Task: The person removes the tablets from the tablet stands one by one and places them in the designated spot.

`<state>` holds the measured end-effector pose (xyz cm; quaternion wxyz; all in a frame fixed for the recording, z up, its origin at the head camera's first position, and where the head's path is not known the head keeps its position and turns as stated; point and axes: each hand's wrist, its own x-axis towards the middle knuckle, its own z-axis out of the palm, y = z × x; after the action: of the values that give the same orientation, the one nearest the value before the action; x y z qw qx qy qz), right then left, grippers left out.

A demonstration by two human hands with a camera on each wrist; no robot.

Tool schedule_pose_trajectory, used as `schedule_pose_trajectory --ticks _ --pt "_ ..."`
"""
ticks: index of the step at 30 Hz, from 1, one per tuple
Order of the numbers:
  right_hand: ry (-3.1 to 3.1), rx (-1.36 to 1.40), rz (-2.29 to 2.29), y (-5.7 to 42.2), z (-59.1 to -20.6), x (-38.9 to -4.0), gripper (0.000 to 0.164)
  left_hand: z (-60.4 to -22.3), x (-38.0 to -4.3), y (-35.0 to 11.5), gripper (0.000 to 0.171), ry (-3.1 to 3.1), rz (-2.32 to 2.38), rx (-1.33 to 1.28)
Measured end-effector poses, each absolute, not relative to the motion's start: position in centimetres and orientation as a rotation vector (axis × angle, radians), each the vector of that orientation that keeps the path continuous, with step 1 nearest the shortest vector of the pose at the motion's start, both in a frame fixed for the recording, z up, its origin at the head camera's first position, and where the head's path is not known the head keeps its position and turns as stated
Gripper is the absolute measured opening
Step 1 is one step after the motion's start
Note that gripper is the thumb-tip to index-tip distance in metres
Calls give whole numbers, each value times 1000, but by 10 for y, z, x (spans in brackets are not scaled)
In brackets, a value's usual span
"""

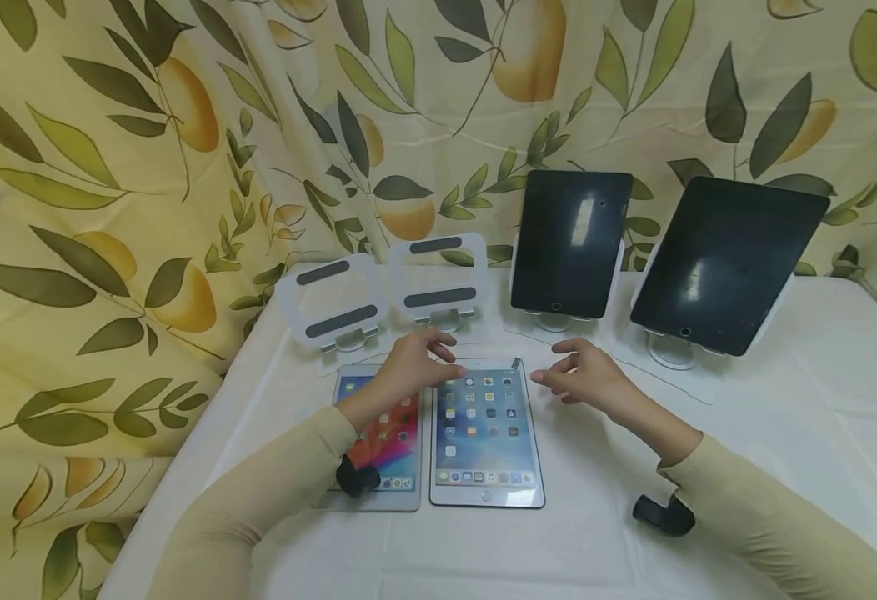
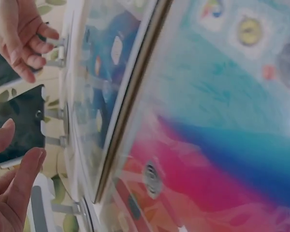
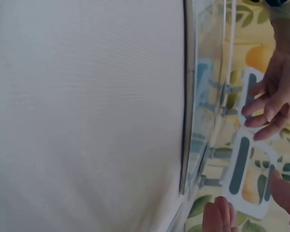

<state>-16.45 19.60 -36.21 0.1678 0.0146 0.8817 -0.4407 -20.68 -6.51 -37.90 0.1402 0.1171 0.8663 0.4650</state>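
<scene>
1. A slim white tablet with a pale-blue lit screen full of app icons (image 1: 483, 450) lay face up between the two grips, its far end nearest them; a small dark tag (image 1: 516, 364) sat at its far right corner, towards the right grip.
2. The left grip, a bare hand (image 1: 413, 367), hung over that tablet's far left corner, released, thumb and fingers parted around nothing; whether the thumb touched the glass could not be told.
3. The right grip, also a bare hand (image 1: 588, 377), was released too, its loosely bent fingers holding nothing just outside the far right corner.
4. Below the left grip's wrist lay a second white tablet with a lit red, pink and blue screen (image 1: 397, 450), just beside the first.
5. Beyond the left grip stood two white frame-shaped stands with grey pads (image 1: 440, 297).
6. Beyond the right grip, a smaller black-screened tablet (image 1: 571, 250) and a larger black-screened tablet (image 1: 727, 267) leaned on similar stands.
7. Under everything spread a table with a white cloth (image 1: 483, 554); farthest from both grips hung a cream curtain printed with leaves and orange fruit (image 1: 438, 125).
</scene>
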Motion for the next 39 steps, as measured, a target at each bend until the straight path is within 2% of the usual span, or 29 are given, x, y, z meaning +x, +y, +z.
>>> schedule_pose_trajectory --ticks 9,18,29,39 --pt "2634 61 -1315 203 -352 -166 83 -370 -209 -47 59 2583 1322 324" --pt "2688 78 -1430 216 -353 -173 86 -370 -218 -28 64 2606 1438 457" --pt "2805 127 -1554 228 -356 -181 81 -367 -232 0 64 2572 1664 260" --pt "2942 309 -1576 238 -357 -191 81 -369 -241 24 66 2531 1780 216"
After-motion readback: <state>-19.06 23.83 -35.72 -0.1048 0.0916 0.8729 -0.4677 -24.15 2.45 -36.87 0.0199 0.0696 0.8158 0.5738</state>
